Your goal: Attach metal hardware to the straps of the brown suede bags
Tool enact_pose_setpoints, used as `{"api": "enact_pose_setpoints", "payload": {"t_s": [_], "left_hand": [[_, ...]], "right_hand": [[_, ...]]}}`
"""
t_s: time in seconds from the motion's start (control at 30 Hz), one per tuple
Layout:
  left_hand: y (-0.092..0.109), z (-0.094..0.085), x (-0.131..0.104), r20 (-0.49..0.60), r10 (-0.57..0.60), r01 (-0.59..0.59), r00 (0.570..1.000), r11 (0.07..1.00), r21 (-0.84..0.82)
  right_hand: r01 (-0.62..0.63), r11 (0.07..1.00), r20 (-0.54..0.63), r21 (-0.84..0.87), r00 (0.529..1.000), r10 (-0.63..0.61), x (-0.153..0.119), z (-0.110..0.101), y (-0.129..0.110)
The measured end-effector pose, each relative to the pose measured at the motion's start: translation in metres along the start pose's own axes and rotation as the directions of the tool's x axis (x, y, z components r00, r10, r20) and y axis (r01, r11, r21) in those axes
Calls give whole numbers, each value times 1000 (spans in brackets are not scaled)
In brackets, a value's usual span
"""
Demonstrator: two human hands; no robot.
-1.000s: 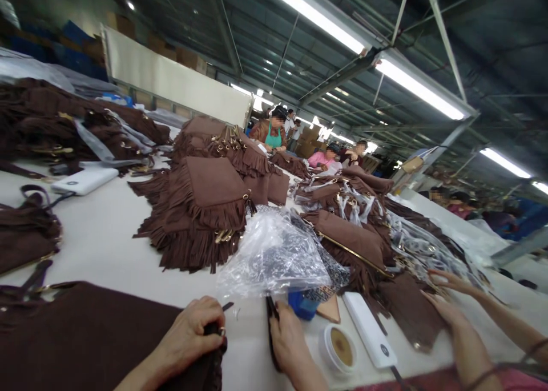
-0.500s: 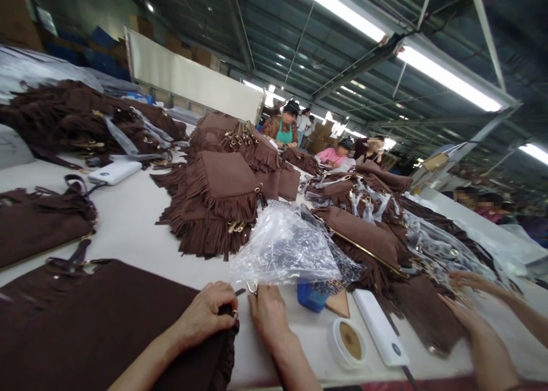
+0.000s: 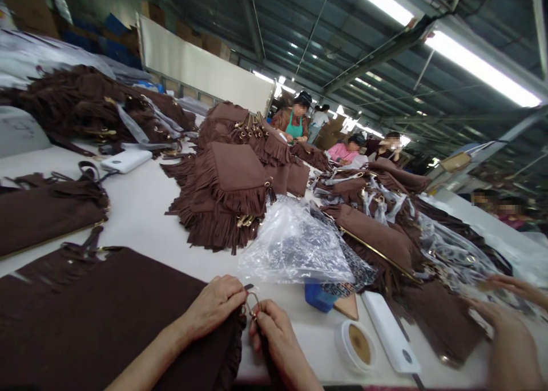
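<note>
Holding a dark brown suede bag (image 3: pixel 94 317) flat on the white tabletop (image 3: pixel 141 220), the person works at its near right corner. The left hand (image 3: pixel 214 305) is closed on the bag's edge, fingers curled over the fringe there. The right hand (image 3: pixel 274 334) pinches a small gold metal ring (image 3: pixel 252 306) between thumb and fingers, just beside the left hand's fingertips, and a dark strap hangs below it.

Doing this step well, as far as I can judge, calls for the left hand to keep the corner pinned and steady while the right hand lines the ring up squarely with the bag's edge, so the soft suede does not bunch or twist. Keeping both hands close together helps control such a small part.

The bag is a broad, flat panel with a matte, velvety surface, fringe along its right side and straps with gold fittings at its far edge. It fills the lower left of the view.

Around it lie a crumpled clear plastic bag (image 3: pixel 295 248), a small blue box (image 3: pixel 319 297), a round white tin (image 3: pixel 357 345) and a white power bank (image 3: pixel 389 334). 1 pile of fringed bags (image 3: pixel 226 202) sits farther back. A co-worker's hands (image 3: pixel 505 334) reach in at the right.
</note>
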State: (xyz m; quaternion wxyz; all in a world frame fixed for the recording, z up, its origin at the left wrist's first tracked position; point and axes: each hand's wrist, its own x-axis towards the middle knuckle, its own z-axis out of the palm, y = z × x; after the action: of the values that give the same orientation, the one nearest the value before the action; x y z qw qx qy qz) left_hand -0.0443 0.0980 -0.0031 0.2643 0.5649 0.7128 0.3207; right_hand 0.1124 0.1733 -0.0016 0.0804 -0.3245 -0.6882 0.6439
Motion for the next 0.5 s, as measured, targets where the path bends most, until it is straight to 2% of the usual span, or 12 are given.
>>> {"api": "enact_pose_setpoints", "payload": {"t_s": [0.07, 0.13, 0.23, 0.3, 0.37, 0.5], "left_hand": [[0, 0, 1, 3, -13, 13, 1000, 1000, 11], [0, 0, 1, 16, -12, 12, 1000, 1000, 15], [1, -1, 2, 26, -16, 16, 1000, 1000, 23], [1, -1, 3, 28, -24, 23, 999, 999, 32], [2, 0, 4, 24, -35, 34, 999, 999, 42], [2, 1, 5, 17, -47, 46, 999, 997, 55]], "right_hand": [[-10, 996, 45, 94, 999, 6, -1, 0, -2], [-7, 998, 58, 69, 998, 3, -2, 0, -3], [113, 968, 5, -226, 993, -115, -3, 2, -1], [213, 839, -26, -501, 965, -261, -3, 6, 2], [247, 680, -20, -690, 933, -359, -2, 10, 5], [239, 473, 7, -848, 897, -442, 5, 16, 13]]}}
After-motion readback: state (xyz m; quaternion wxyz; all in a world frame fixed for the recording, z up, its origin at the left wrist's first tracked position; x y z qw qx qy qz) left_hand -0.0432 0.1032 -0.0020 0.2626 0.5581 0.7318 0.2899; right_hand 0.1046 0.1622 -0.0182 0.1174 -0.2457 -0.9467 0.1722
